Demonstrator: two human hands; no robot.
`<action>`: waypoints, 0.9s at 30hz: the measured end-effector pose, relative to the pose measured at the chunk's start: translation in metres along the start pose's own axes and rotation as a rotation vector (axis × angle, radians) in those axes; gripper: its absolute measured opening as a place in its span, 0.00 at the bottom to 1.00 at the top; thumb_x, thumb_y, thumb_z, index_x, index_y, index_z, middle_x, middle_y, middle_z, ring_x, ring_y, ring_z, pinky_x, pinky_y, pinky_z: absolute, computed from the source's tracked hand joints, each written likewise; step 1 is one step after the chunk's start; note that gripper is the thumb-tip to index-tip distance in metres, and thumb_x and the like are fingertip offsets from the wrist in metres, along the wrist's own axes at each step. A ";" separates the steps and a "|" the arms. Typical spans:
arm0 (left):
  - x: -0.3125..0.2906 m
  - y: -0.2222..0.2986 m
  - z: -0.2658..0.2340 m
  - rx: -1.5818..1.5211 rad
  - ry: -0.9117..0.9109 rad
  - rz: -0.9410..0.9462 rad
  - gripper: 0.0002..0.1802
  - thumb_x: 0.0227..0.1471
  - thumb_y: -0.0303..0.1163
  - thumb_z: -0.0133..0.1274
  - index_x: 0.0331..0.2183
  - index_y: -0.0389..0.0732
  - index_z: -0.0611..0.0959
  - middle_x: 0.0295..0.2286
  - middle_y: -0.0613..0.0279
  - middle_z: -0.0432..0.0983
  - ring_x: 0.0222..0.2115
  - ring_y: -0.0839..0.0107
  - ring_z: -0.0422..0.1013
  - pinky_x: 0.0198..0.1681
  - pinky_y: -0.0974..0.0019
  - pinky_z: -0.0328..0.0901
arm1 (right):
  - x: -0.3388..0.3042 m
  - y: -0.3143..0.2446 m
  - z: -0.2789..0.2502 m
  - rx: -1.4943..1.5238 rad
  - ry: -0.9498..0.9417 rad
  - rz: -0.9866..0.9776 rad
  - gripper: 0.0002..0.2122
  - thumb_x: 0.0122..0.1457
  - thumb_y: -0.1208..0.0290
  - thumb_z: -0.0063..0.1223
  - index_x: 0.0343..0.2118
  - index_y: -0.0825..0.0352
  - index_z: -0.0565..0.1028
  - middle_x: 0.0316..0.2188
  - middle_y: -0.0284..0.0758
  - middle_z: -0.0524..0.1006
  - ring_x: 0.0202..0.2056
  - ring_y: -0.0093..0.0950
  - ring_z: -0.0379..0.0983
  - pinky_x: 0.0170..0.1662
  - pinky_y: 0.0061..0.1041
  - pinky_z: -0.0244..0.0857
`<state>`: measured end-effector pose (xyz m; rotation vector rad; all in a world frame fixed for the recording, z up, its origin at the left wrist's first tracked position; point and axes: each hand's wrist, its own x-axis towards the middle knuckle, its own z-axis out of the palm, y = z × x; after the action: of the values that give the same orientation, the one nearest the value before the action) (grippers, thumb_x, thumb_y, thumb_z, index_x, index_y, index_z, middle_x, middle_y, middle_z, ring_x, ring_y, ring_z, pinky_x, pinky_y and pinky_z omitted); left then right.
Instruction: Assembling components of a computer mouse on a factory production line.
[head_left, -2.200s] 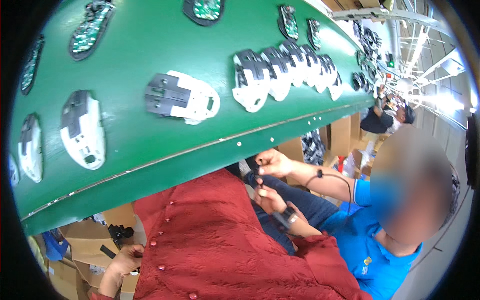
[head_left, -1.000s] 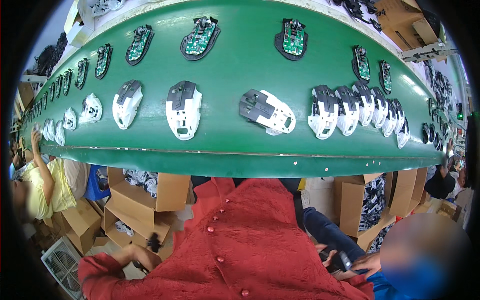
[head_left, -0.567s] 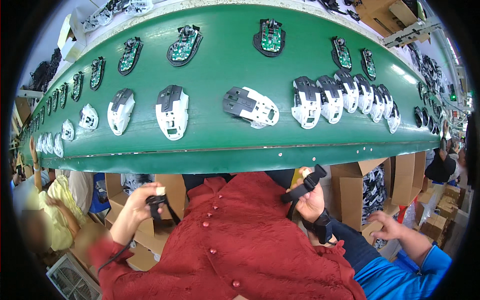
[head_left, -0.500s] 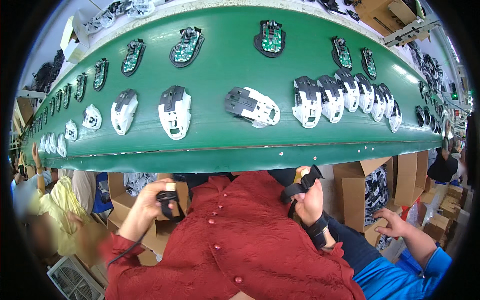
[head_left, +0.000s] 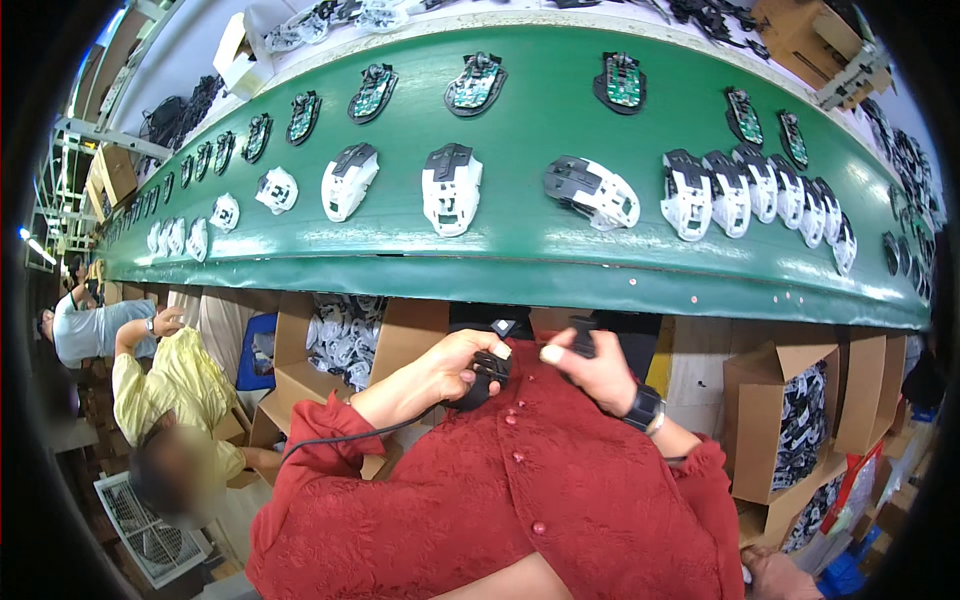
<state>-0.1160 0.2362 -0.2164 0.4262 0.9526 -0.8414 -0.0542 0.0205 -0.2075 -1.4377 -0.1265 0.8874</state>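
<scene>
In front of my red shirt, both hands are up close to each other, below the edge of the green belt. My left hand (head_left: 440,370) is closed around a black strap with a buckle-like piece (head_left: 488,368); pale covers sit on its fingertips. A thin black cable runs along that forearm. The fingers of my right hand (head_left: 605,375) pinch another black strap piece (head_left: 582,335), and a black band (head_left: 645,405) circles the wrist. Neither hand touches the white and dark grey computer mouse shells (head_left: 452,190) on the belt.
The green conveyor belt (head_left: 520,215) spans the view, with a far row of mouse bases with green circuit boards (head_left: 475,85). Cardboard boxes of parts stand left (head_left: 293,340) and right (head_left: 750,430) beneath it. A co-worker in yellow (head_left: 175,380) sits at left, near a white fan (head_left: 150,530).
My hands have come closer together, the left moving right and inward. Belt and parts appear further right in the picture. The blue-sleeved arm at lower right has mostly left view.
</scene>
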 end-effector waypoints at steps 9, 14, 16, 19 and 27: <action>0.019 -0.009 0.007 0.141 -0.056 -0.059 0.12 0.56 0.34 0.39 0.32 0.37 0.74 0.25 0.60 0.72 0.14 0.68 0.68 0.13 0.75 0.64 | -0.003 0.021 0.018 -0.051 -0.232 -0.010 0.07 0.48 0.72 0.63 0.24 0.68 0.75 0.24 0.30 0.78 0.24 0.16 0.71 0.30 0.19 0.66; 0.016 -0.003 0.009 -0.009 -0.033 -0.048 0.10 0.54 0.27 0.41 0.35 0.32 0.74 0.30 0.56 0.73 0.23 0.67 0.68 0.32 0.61 0.72 | -0.005 0.025 0.016 -0.394 0.016 -0.132 0.12 0.44 0.64 0.59 0.23 0.69 0.74 0.18 0.33 0.76 0.22 0.22 0.74 0.27 0.24 0.66; 0.019 -0.006 0.001 0.080 -0.060 -0.029 0.09 0.52 0.25 0.43 0.34 0.31 0.74 0.28 0.56 0.73 0.23 0.68 0.69 0.31 0.62 0.72 | 0.000 0.030 0.017 -0.464 -0.012 -0.081 0.12 0.43 0.64 0.56 0.23 0.69 0.74 0.17 0.35 0.75 0.22 0.23 0.74 0.26 0.27 0.66; 0.014 0.004 -0.009 0.300 -0.128 -0.021 0.08 0.48 0.22 0.46 0.32 0.30 0.75 0.25 0.56 0.73 0.22 0.70 0.70 0.27 0.65 0.70 | 0.008 0.043 0.016 -0.532 -0.062 -0.136 0.12 0.44 0.64 0.56 0.22 0.70 0.74 0.16 0.36 0.74 0.21 0.22 0.72 0.25 0.26 0.64; -0.012 -0.005 -0.023 1.865 0.508 1.262 0.21 0.43 0.24 0.49 0.43 0.38 0.76 0.37 0.49 0.73 0.39 0.51 0.69 0.47 0.55 0.60 | 0.007 0.051 0.014 -0.107 -0.158 -0.198 0.07 0.51 0.70 0.55 0.23 0.68 0.72 0.17 0.21 0.67 0.22 0.12 0.60 0.25 0.18 0.57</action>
<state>-0.1358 0.2531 -0.2182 2.5720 -0.1350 -0.1411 -0.0801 0.0298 -0.2538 -1.4252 -0.4339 0.8400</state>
